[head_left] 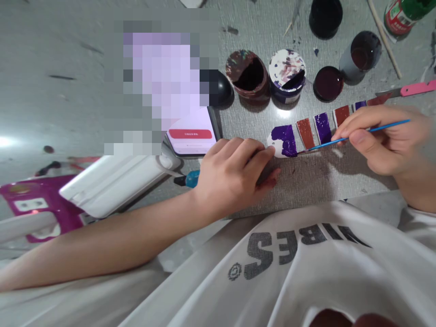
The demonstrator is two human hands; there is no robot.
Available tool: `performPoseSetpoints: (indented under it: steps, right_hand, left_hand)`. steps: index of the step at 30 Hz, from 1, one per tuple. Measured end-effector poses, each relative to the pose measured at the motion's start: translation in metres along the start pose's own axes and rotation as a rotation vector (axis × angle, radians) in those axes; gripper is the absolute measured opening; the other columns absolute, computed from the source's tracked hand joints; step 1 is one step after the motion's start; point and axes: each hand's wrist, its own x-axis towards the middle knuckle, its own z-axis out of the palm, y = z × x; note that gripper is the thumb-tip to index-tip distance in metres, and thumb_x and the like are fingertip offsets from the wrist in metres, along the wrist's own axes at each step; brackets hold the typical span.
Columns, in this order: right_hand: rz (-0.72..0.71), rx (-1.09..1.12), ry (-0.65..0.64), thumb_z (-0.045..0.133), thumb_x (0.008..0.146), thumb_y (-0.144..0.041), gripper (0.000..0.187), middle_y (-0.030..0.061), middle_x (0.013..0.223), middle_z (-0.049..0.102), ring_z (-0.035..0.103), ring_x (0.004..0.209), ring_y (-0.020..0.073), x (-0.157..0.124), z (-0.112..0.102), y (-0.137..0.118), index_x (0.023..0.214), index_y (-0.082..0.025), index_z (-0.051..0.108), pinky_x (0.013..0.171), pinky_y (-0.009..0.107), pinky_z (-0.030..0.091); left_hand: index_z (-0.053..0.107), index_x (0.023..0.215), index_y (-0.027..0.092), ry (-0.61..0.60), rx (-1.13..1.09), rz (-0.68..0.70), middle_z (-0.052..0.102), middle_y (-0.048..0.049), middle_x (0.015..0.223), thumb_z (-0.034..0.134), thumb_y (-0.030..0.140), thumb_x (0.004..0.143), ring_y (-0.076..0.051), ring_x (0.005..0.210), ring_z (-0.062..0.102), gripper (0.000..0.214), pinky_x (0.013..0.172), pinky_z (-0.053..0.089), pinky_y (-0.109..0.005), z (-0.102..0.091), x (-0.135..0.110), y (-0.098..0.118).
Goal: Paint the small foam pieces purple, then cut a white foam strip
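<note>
Nearest is the person's white shirt, with dark lettering, on the body side of the rounded piece, which lies flat on the grey table; its pale, holed end is at the left and glossy purple paint covers the rest. Left of the piece and a little nearer the body are a purple socket block and a white slab-like device. Just left of the piece, the left hand is palm down with half-curled fingers, a fingertip at the piece's pale end; I cannot tell whether anything is under the palm. A blue tool shows beside that hand's wrist, left of the piece. To the piece's right, the right hand is closed in a pinch on a slim blue paintbrush, the tip at the piece's near right corner. A row of brown and purple painted strips runs rightward from the piece and slightly away. Left of the piece is a lit phone, partly blurred out. Beyond the piece are a pink-handled knife far right, a dark red cap to the right, a purple paint jar straight past it, a brown paint jar to the left, and, farther right, a cup of dark liquid, a wooden stick, a black container and a green bottle.
</note>
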Motion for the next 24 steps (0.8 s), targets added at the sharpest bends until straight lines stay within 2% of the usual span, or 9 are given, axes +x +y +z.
performPoseSetpoints:
  steps: [3,6,11,15,20,24]
  right_hand:
    - [-0.093,-0.056,-0.019,0.079,0.100,-0.023,0.007,-0.0007,0.074,0.079,0.075,0.063,0.0147,0.0004,0.0000,0.0002,0.095,-0.022,0.085,0.052,0.029,0.050]
    - [-0.078,-0.053,-0.032,0.078,0.101,-0.023,0.008,-0.0011,0.075,0.079,0.076,0.065,0.0144,0.0012,0.0005,-0.0015,0.095,-0.022,0.084,0.053,0.029,0.051]
    - [-0.056,-0.067,-0.027,0.077,0.103,-0.025,0.010,-0.0015,0.074,0.079,0.076,0.065,0.0153,0.0017,0.0020,-0.0028,0.097,-0.024,0.084,0.053,0.029,0.051]
    - [-0.058,-0.028,-0.001,0.082,0.098,-0.025,0.005,0.0008,0.076,0.082,0.076,0.064,0.0160,0.0020,0.0037,-0.0015,0.095,-0.024,0.086,0.052,0.030,0.051]
    - [0.000,-0.016,0.021,0.083,0.099,-0.025,0.006,0.0032,0.080,0.084,0.075,0.064,0.0149,0.0015,0.0052,-0.0007,0.097,-0.023,0.089,0.054,0.030,0.049]
    - [-0.037,0.028,-0.009,0.085,0.098,-0.026,0.004,0.0025,0.080,0.084,0.075,0.063,0.0160,0.0020,0.0059,-0.0027,0.100,-0.024,0.088,0.053,0.031,0.052]
  left_hand:
    - [0.074,0.122,0.020,-0.002,-0.004,-0.006,0.081,-0.0085,0.099,0.071,0.038,0.106,-0.025,0.079,0.074,0.024,0.067,0.055,-0.042,0.0005,-0.0002,-0.0002]
    - [0.073,0.122,0.018,0.010,-0.019,0.003,0.081,-0.0096,0.099,0.072,0.037,0.105,-0.026,0.079,0.073,0.026,0.065,0.054,-0.042,0.0012,-0.0009,0.0000]
    - [0.077,0.126,0.022,-0.010,-0.045,-0.043,0.080,-0.0085,0.102,0.074,0.034,0.103,-0.027,0.084,0.073,0.026,0.069,0.054,-0.042,0.0021,-0.0030,0.0006]
    - [0.076,0.124,0.019,0.007,-0.052,-0.017,0.080,-0.0102,0.101,0.075,0.034,0.102,-0.027,0.082,0.073,0.027,0.067,0.054,-0.043,0.0019,-0.0031,0.0007]
    - [0.076,0.124,0.025,-0.047,-0.023,-0.049,0.080,-0.0086,0.101,0.071,0.037,0.104,-0.027,0.082,0.074,0.024,0.068,0.056,-0.044,0.0016,-0.0031,0.0003]
    - [0.074,0.123,0.020,-0.015,-0.015,-0.013,0.081,-0.0095,0.099,0.071,0.037,0.105,-0.027,0.080,0.074,0.025,0.066,0.056,-0.043,0.0004,-0.0013,0.0005]
